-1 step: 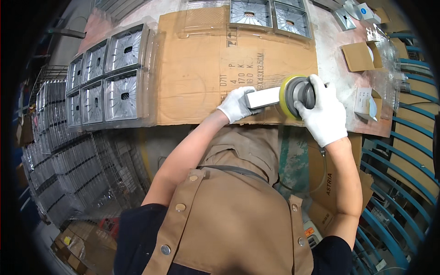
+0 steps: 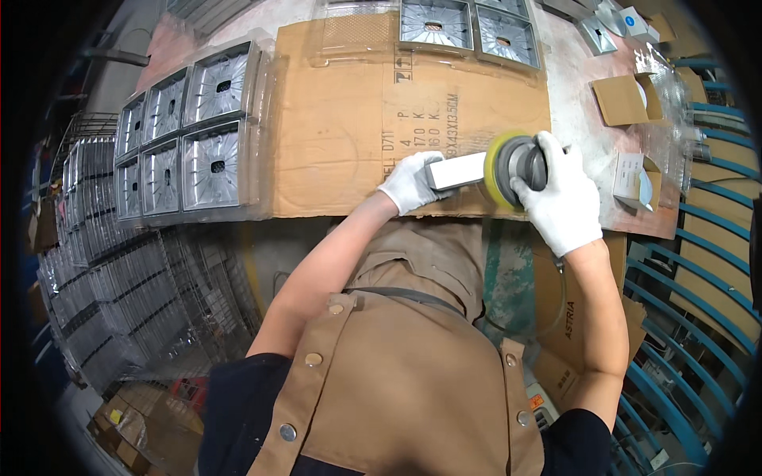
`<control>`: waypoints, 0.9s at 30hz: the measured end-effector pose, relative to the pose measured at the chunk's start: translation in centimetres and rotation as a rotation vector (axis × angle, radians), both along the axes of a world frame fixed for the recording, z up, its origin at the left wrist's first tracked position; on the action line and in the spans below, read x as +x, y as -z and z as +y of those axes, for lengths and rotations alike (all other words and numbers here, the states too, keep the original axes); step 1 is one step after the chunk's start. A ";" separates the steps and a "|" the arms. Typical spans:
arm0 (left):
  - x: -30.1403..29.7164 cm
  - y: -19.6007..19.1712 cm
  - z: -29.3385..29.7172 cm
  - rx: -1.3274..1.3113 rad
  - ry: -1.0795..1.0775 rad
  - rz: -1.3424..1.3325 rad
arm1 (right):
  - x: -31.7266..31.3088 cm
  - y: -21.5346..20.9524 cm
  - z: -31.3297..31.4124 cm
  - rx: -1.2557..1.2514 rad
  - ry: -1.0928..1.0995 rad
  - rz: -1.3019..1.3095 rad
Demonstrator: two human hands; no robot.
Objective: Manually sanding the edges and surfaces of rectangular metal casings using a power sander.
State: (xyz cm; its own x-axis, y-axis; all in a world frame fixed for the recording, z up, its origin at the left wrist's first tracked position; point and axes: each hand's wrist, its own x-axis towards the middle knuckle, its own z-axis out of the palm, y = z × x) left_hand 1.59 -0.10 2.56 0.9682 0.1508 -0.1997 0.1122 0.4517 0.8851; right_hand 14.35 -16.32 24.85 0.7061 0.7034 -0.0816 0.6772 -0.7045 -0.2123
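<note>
My left hand [image 2: 415,183], in a white glove, grips one end of a metal piece [image 2: 459,171] with a bright flat side, tilted up over the near edge of the cardboard. In my right hand [image 2: 565,194], also gloved in white, is a round power sander [image 2: 525,164] with a yellow-green pad [image 2: 497,170]. The pad stands on edge against the right end of the metal piece. Fingers wrap the sander's dark body, and a thin hose or cord [image 2: 563,293] hangs below that wrist. My left fingertips are partly hidden behind the piece.
Left on the table, a clear plastic tray [image 2: 258,135] holds several square grey metal parts [image 2: 216,166]. More such parts [image 2: 434,25] lie at the far edge. A cardboard sheet [image 2: 333,119] covers the table's middle. Small open boxes [image 2: 623,99] stand right, near blue rails [image 2: 690,222]. Stacked trays [image 2: 119,293] fill the lower left.
</note>
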 end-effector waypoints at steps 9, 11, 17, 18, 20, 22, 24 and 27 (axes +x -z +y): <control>-0.3 0.7 0.9 0.971 -0.032 -0.202 | -5.2 -1.8 5.7 -0.094 -0.245 0.113; 0.0 1.4 0.7 0.931 -0.019 -0.103 | -4.7 -1.8 5.7 -0.104 -0.230 0.128; -0.2 -0.5 0.4 0.194 0.007 -0.034 | 1.8 0.5 -1.5 0.021 -0.017 -0.041; -0.3 -0.7 0.7 0.309 0.016 -0.030 | 2.7 0.8 -2.2 0.019 0.033 -0.032; -0.4 -1.3 1.1 0.431 0.021 -0.029 | 3.3 1.1 -3.7 0.102 0.179 0.024; -0.5 -3.6 1.0 0.451 0.031 0.044 | 3.3 1.9 -5.3 0.238 0.358 0.070; -0.9 -4.5 1.1 0.755 0.029 0.068 | 2.7 2.4 -6.2 0.220 0.390 0.050; -1.1 -5.1 1.1 0.739 0.030 0.104 | 1.1 2.0 -6.8 0.185 0.394 0.051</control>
